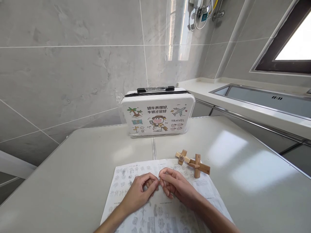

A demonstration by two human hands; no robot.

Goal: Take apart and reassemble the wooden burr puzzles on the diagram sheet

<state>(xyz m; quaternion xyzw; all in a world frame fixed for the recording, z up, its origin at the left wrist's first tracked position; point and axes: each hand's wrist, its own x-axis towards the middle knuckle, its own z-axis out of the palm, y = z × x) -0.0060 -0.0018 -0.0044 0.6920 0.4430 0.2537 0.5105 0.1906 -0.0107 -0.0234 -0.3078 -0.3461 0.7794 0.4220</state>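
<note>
My left hand (138, 192) and my right hand (176, 186) rest side by side on a printed paper sheet (126, 181) full of small diagrams, lying at the near edge of a white table (73, 168). Both hands have their fingers curled, and the fingertips meet at the sheet's middle fold. What they pinch there, if anything, is hidden. A wooden interlocking cross puzzle (193, 161) lies on the sheet's far right corner, just beyond my right hand and apart from it.
A small white suitcase-shaped case (157, 111) with cartoon prints and a black handle stands at the table's far edge against the grey tiled wall. To the right runs a counter with a steel sink (262, 97) under a window.
</note>
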